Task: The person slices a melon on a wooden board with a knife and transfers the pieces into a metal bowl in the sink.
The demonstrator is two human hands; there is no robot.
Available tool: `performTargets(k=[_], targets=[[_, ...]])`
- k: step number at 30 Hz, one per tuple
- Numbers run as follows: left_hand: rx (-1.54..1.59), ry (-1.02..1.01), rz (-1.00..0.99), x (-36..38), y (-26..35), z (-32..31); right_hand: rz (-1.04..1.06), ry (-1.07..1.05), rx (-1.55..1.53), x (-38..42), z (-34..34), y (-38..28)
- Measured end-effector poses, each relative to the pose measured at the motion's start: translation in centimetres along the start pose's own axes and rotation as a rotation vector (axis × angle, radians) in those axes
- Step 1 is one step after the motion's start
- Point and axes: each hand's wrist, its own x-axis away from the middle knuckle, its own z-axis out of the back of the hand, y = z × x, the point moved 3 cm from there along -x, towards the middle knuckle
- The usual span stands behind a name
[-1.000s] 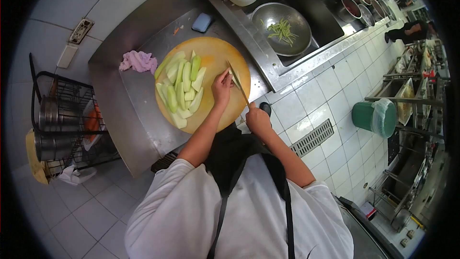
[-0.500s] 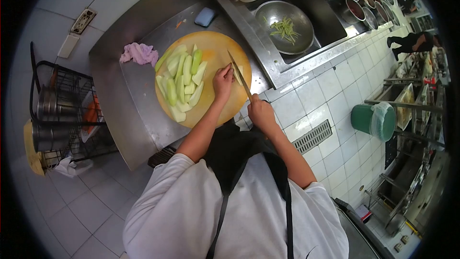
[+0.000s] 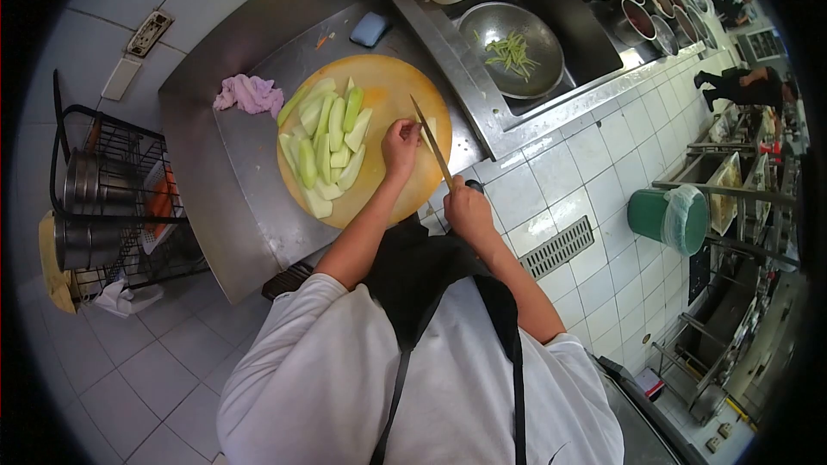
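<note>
Knife point(image 3: 430, 139) now lower than half a second back, blade down across the pale piece point(image 3: 428, 131) at the right side of the board point(image 3: 388, 86); another cut in progress, slicing far from finished by the look of the pile point(image 3: 326, 148) of green wedges waiting at left. Left hand point(image 3: 401, 146): fingers curled together, tips pinning the piece beside the blade. Right hand point(image 3: 468, 210): fist clamped on the handle off the board's near right edge, forearm bent back toward the body. Bowl point(image 3: 517, 47) of strips in the sink, far right.
</note>
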Motion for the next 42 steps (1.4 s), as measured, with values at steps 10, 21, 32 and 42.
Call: performTargets(k=[10, 21, 32, 42], targets=[[0.039, -0.001, 0.009, -0.1, -0.4, 0.0, 0.003, -0.023, 0.029, -0.5, 0.0, -0.6], [-0.031, 0.024, -0.055, 0.3, 0.0, 0.3, -0.020, -0.064, -0.004, -1.5, -0.3, -1.0], [0.007, 0.018, -0.002, 0.0, -0.9, 0.1, -0.061, -0.113, 0.024, -0.5, 0.9, -1.0], [-0.025, 0.082, -0.020, 0.2, -0.8, 0.1, -0.044, -0.117, 0.018, 0.1, 0.6, -0.6]])
